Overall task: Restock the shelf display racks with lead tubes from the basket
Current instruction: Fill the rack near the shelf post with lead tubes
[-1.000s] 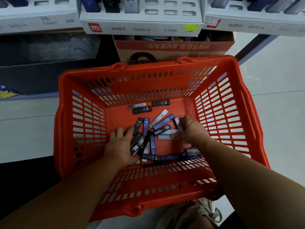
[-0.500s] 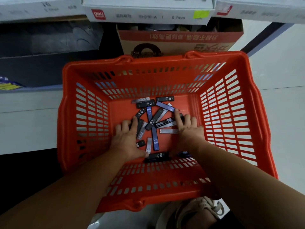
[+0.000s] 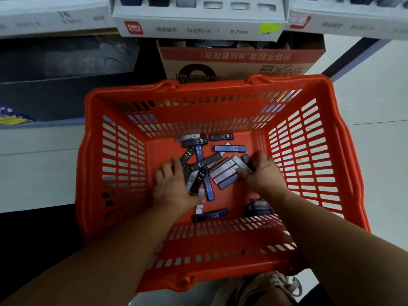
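The basket [image 3: 220,89] is orange-red with slotted walls. The lead tubes [image 3: 229,148] in it are black, violet-blue or silver-white, with pale "HB 0.7" lettering. The far display rack [image 3: 198,29] is white, with a red logo [image 3: 133,27] and a yellow-green sticker [image 3: 269,28].

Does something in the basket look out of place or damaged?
Nothing looks damaged. The lead tubes lie loose on the basket floor, crossing at all angles; one dark tube lies apart by the near wall. The right hand grips a few together; the left hand rests on the pile.
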Available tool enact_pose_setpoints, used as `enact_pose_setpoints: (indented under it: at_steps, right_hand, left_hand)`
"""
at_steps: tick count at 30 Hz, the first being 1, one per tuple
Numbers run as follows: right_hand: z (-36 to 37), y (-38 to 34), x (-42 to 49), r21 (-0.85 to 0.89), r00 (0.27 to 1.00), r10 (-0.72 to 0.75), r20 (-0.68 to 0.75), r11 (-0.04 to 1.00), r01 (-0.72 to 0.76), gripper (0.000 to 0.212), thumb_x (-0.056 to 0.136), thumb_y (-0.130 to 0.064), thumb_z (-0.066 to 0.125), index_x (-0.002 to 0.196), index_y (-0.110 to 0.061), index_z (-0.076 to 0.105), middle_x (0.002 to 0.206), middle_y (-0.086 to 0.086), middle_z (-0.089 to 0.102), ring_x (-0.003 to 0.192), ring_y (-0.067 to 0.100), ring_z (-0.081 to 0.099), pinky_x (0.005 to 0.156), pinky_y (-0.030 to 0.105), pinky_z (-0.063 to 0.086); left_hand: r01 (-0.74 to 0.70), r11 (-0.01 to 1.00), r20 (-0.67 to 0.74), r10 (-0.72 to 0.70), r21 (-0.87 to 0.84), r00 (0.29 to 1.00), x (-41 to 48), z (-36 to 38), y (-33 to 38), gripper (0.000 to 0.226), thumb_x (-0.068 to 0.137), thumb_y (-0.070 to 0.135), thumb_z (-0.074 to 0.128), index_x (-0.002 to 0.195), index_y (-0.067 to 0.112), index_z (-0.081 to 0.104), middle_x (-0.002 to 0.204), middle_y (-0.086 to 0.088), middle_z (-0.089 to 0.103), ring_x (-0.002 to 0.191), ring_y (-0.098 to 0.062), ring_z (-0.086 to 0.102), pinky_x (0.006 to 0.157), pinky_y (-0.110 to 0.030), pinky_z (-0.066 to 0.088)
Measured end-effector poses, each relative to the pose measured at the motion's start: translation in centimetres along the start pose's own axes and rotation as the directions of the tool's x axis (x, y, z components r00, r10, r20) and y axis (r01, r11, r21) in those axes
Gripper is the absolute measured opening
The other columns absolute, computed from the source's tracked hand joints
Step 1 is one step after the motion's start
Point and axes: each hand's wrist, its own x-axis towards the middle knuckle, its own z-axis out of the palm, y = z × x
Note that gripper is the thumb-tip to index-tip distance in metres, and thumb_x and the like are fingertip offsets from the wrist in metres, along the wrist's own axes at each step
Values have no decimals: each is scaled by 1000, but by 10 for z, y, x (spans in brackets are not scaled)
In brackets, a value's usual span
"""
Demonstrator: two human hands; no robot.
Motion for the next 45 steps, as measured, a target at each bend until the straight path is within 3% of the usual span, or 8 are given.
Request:
enact_pose_setpoints:
  at_steps: [3,7,10,13,22,29,39,45]
  right_hand:
    - [-1,-6,-2,-57,997,-17,70,998,21,107,62,-79,80,144,-25,38,138,6,43,128,28,49,108,49,49]
    - [6,-28,-2,-207,987,59,151,978,-27,161,43,-80,87,162,-22,-5,160,15,17,151,38,20,120,52,33]
    - [17,-39,-3,-333,985,87,151,942,-32,172,43,-76,90,157,-25,-27,161,15,12,151,39,18,117,52,36]
    - [17,-34,-2,-311,989,47,139,951,-2,168,46,-71,92,158,-30,-27,158,15,15,148,38,24,114,51,41]
    - [12,-8,10,207,990,124,-60,972,-109,103,60,-64,91,140,-19,44,136,6,54,128,29,54,108,49,50]
    - [22,-55,27,462,899,439,-8,799,-386,133,53,-71,91,150,-6,29,150,15,37,141,37,38,115,52,41]
    - [34,-51,26,449,921,368,-129,850,-277,93,58,-51,98,125,-13,47,130,9,48,128,32,46,110,48,44]
    - [38,-61,15,421,912,397,-104,848,-321,101,63,-46,97,136,-7,41,140,13,42,135,33,39,114,48,40]
  left_hand:
    - [7,996,-43,-11,-92,999,11,-1,0,135,58,75,82,161,20,14,140,-2,28,129,-27,35,100,-42,50]
    - [-17,971,-189,-29,-238,982,22,3,3,107,71,57,80,157,15,30,137,-7,37,128,-32,39,103,-45,47]
    - [39,983,-151,-66,-177,986,23,4,9,128,58,68,85,158,23,20,139,-4,32,129,-30,37,99,-44,49]
    - [126,979,-99,-143,-160,985,22,8,9,138,53,68,90,160,30,13,141,-4,29,129,-30,36,100,-41,47]
    - [124,904,-93,-176,-409,980,32,9,0,109,51,37,100,141,25,40,138,-8,46,130,-30,43,108,-44,44]
    - [41,956,-25,-51,-291,998,40,6,5,77,66,35,93,127,18,48,127,-6,48,122,-29,47,104,-39,44]
    - [159,940,-3,-167,-302,986,35,5,-10,77,64,42,95,124,14,55,127,-7,52,118,-29,52,96,-42,51]
    - [96,881,-38,-128,-462,991,24,11,-4,44,74,23,91,101,22,57,102,0,65,93,-24,65,79,-35,54]
